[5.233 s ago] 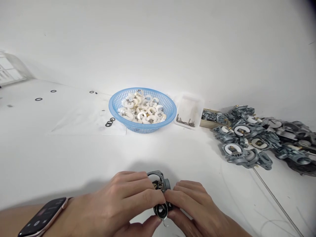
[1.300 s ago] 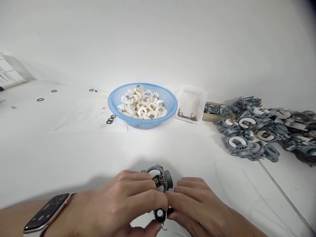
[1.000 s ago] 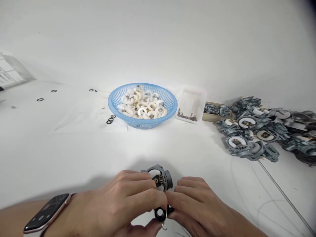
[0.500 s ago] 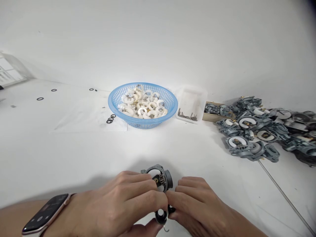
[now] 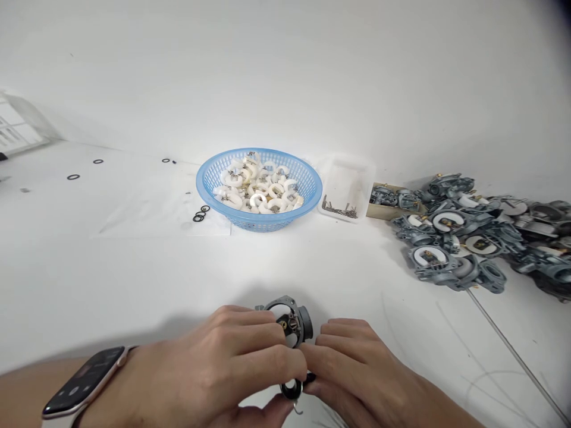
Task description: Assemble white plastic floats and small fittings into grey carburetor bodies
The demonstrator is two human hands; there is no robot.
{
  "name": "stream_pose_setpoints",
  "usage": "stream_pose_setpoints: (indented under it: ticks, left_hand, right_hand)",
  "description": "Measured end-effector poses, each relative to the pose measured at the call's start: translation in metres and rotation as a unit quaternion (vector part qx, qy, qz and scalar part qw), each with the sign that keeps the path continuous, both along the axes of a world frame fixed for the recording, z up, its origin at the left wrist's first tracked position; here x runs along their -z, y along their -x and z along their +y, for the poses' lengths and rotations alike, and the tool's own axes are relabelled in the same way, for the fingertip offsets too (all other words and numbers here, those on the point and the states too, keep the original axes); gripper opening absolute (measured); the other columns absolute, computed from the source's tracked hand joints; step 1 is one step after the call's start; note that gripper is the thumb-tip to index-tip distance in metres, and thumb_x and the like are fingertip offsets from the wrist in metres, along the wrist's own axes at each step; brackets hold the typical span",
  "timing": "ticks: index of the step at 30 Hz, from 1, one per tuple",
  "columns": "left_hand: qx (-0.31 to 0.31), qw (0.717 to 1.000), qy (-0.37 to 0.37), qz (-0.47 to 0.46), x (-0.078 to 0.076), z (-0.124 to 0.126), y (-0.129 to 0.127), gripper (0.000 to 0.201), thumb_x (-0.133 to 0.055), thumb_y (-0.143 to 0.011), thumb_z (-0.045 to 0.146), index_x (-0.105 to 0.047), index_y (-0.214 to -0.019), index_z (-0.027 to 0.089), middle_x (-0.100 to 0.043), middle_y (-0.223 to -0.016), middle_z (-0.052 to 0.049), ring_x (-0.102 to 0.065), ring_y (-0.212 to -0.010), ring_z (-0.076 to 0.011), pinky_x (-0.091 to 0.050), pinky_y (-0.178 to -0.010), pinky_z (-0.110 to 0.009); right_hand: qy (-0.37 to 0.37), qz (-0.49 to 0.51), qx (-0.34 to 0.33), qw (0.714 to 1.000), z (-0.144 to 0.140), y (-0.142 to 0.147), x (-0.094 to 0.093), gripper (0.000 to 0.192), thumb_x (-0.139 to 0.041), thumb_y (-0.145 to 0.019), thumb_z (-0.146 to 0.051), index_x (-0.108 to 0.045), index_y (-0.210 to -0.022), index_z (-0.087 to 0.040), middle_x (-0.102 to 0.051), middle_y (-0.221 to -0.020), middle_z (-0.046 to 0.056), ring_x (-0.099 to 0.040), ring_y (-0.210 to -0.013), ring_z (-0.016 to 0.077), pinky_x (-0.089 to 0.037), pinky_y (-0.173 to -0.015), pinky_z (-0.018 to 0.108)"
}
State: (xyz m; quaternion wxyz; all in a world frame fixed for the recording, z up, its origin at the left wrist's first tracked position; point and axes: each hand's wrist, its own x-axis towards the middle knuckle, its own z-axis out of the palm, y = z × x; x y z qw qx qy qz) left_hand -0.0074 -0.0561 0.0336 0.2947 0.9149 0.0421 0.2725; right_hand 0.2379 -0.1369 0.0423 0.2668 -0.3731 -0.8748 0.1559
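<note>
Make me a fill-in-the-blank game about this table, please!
1. The white rings lie in a basket coloured ____.
2. The left hand and right hand together hold a grey metal ____.
3. The watch sits on the ____ wrist.
4. The pile of metal parts lies to the ____ of the basket.

Missing words: blue; part; left; right
</note>
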Motion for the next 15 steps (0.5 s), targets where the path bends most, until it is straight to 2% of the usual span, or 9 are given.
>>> stream_pose_setpoints:
  ticks: [8, 13, 15]
  left_hand:
    - [0.013, 0.999, -0.017, 0.025, -0.0052, 0.0007, 0.0025, 0.009, -0.058, -0.11, 0.025, -0.062, -0.118, 0.022, -0.075, -0.09, -0.002, -0.072, -0.076, -0.0212, -0.062, -0.073, -0.035]
    - [0.004, 1.0, -0.002, 0.021, -0.0061, 0.0007, 0.0031, 0.012, -0.059, -0.11, 0.023, -0.061, -0.121, 0.021, -0.078, -0.095, -0.004, -0.076, -0.082, -0.0218, -0.065, -0.08, -0.034]
    - [-0.005, 0.999, -0.028, 0.021, -0.0072, 0.0012, 0.0039, 0.012, -0.054, -0.112, 0.023, -0.061, -0.12, 0.021, -0.077, -0.092, -0.002, -0.076, -0.079, -0.0201, -0.065, -0.079, -0.031]
  right_hand:
    - [-0.001, -0.015, -0.004, 1.0, -0.001, -0.0014, -0.0002, 0.034, -0.031, -0.124, -0.035, -0.059, -0.11, -0.023, -0.071, -0.079, -0.002, -0.064, -0.064, 0.0148, -0.048, -0.07, 0.031]
    - [0.0, -0.007, -0.001, 1.0, -0.0015, -0.0013, -0.0005, 0.035, -0.029, -0.124, -0.036, -0.059, -0.11, -0.023, -0.073, -0.081, -0.002, -0.064, -0.065, 0.0137, -0.048, -0.071, 0.03]
    - [-0.009, -0.007, 0.002, 1.0, -0.0004, -0.0016, -0.0003, 0.034, -0.03, -0.125, -0.037, -0.059, -0.113, -0.022, -0.071, -0.079, -0.004, -0.062, -0.064, 0.0122, -0.048, -0.07, 0.028]
